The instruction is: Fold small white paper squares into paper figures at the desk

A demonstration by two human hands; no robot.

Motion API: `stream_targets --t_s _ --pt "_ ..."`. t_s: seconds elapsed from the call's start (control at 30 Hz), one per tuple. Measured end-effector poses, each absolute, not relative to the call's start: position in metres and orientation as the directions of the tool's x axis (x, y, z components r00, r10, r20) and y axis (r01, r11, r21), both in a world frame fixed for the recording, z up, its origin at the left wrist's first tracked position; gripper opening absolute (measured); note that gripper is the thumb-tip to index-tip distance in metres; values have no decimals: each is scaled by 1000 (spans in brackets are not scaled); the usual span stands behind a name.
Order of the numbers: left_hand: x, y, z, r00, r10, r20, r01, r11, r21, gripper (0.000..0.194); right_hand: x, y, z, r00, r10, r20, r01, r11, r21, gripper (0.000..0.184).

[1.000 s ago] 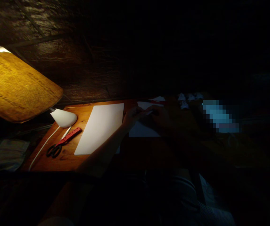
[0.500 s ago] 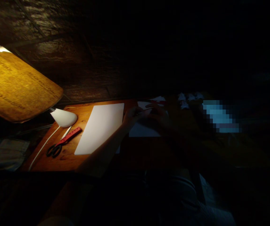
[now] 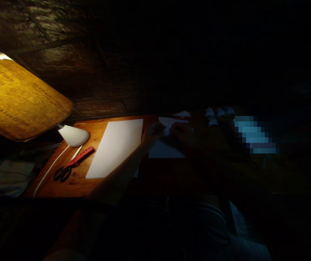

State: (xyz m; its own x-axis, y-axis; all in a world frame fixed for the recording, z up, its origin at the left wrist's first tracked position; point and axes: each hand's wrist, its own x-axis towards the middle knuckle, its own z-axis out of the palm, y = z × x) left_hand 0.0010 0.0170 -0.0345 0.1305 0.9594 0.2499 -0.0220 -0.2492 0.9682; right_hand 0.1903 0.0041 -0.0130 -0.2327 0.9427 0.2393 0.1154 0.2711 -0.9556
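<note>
The scene is very dark, lit only at the left. My left hand (image 3: 153, 132) reaches over a wooden table (image 3: 76, 183) and pinches a small white piece of paper (image 3: 169, 129) beside a white sheet (image 3: 166, 149). My right hand (image 3: 184, 132) lies in deep shadow just right of it, touching the same small paper; its fingers are barely visible. A larger white sheet (image 3: 116, 146) lies flat to the left of my left forearm.
A lampshade (image 3: 19, 98) hangs over the table's left end, above a white lamp base (image 3: 74, 136) with a white cable (image 3: 49, 170). Black-handled scissors (image 3: 63, 173) and a red ruler (image 3: 80, 156) lie near it. Small white paper pieces (image 3: 216, 112) sit at the back right.
Both hands shifted slightly over the small paper; my right hand moved a little toward the left hand. The rest stays still.
</note>
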Motion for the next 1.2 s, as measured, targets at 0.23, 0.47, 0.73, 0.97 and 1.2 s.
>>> stream_targets --t_s 0.23,0.47,0.73,0.97,1.2 --pt "0 24 -49 146 971 189 -74 -180 981 26 191 1 -10 -358 903 239 164 313 -936 36" --pt "-1 12 -32 156 978 141 -72 -131 989 21 190 -1 -9 -339 900 274 199 353 -914 38" --pt "-1 10 -24 28 973 227 -23 -227 974 18 189 -1 -15 -348 899 267 157 337 -929 40" --pt "-2 8 -22 86 961 263 -40 -261 965 16 190 0 -21 -285 916 283 203 347 -916 41" --pt "-4 5 -21 167 955 245 -3 -248 969 16 193 3 -16 -304 902 306 208 377 -903 36"
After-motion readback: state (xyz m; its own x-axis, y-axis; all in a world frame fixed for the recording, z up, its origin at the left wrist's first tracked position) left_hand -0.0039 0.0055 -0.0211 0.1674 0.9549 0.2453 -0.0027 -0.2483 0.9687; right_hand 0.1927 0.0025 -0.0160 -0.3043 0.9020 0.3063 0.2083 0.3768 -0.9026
